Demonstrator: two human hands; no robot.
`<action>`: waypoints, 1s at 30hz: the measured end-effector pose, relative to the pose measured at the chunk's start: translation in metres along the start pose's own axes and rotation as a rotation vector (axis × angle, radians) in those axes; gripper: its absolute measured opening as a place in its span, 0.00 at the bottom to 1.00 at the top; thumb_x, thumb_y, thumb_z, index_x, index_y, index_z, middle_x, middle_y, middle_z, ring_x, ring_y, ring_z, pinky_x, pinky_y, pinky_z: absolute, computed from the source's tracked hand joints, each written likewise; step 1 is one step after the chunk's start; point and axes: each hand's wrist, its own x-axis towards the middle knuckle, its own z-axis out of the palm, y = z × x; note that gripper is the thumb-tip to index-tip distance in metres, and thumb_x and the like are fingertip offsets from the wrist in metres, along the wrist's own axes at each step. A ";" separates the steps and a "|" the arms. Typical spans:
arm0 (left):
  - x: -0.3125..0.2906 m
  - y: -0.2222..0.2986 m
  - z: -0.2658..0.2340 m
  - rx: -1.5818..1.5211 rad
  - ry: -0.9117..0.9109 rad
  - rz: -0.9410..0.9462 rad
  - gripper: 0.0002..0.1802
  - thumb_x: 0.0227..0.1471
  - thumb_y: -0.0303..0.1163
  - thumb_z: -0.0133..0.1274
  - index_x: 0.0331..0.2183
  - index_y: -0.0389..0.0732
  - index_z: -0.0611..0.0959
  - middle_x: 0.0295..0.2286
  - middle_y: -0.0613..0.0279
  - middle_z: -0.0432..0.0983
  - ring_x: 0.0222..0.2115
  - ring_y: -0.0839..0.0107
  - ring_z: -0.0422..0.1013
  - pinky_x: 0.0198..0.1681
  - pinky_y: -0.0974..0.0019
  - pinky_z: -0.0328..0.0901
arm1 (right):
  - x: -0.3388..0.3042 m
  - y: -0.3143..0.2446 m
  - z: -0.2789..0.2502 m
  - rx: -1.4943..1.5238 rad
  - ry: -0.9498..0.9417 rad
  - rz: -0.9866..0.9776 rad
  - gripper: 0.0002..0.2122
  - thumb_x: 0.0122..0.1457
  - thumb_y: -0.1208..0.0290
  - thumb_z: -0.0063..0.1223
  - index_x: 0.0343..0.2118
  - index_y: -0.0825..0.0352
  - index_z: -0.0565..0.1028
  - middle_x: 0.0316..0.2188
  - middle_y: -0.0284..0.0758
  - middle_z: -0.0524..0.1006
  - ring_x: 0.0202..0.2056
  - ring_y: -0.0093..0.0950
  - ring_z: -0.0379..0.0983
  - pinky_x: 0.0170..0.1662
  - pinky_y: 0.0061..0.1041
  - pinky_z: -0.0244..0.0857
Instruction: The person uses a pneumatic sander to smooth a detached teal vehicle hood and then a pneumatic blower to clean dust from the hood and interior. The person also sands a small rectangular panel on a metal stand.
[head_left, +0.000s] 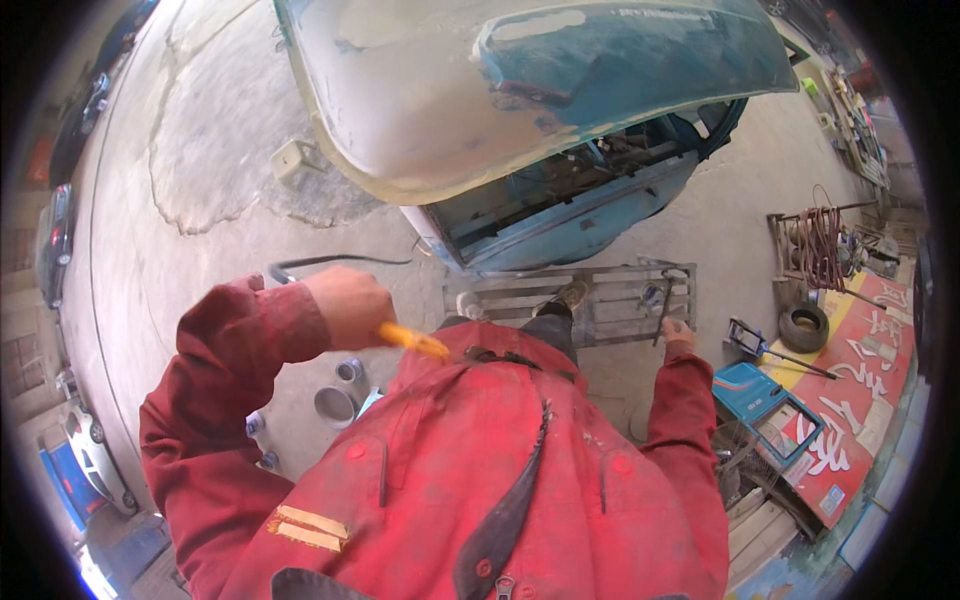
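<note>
My left hand (352,305) is closed around a yellow-handled tool (415,342), raised in front of my red jacket. Motion smears the tool, and its working end cannot be made out. A black curved hose (300,264) shows just beyond that hand; whether they touch is unclear. Lower at the right, my right hand (680,332) has its fingers curled at a thin dark rod (663,316). Ahead of me stands a car body shell, its raised panel (420,110) patched with pale filler over blue-green paint. Under the panel lies an open bay (570,185) with blue edges.
A low slatted metal stand (610,300) is at my feet. Buckets (335,405) sit on the floor at left, and a pale plastic container (297,163) farther off. To the right are a tyre (803,326), a blue door panel (765,410), coiled hose (822,245) and a red-yellow signboard (870,375).
</note>
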 end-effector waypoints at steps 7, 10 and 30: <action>0.044 0.010 -0.003 0.001 -0.101 -0.082 0.19 0.51 0.52 0.57 0.28 0.44 0.86 0.23 0.51 0.79 0.27 0.48 0.75 0.31 0.50 0.70 | -0.023 0.008 0.038 0.078 -0.066 -0.015 0.22 0.57 0.51 0.59 0.41 0.69 0.78 0.34 0.40 0.81 0.33 0.26 0.78 0.34 0.29 0.71; 0.066 -0.006 0.012 0.116 -0.060 -0.123 0.21 0.50 0.52 0.57 0.28 0.43 0.86 0.24 0.50 0.79 0.29 0.49 0.76 0.33 0.49 0.70 | -0.042 0.028 0.047 -0.011 -0.080 -0.009 0.22 0.58 0.51 0.58 0.43 0.69 0.77 0.33 0.35 0.80 0.29 0.25 0.77 0.34 0.27 0.69; 0.267 -0.003 0.172 -0.078 -0.129 -0.327 0.18 0.50 0.46 0.56 0.36 0.44 0.87 0.35 0.55 0.82 0.39 0.57 0.78 0.41 0.56 0.72 | -0.102 0.076 0.070 0.148 -0.229 0.193 0.21 0.58 0.55 0.58 0.45 0.68 0.75 0.35 0.37 0.79 0.32 0.28 0.77 0.33 0.29 0.70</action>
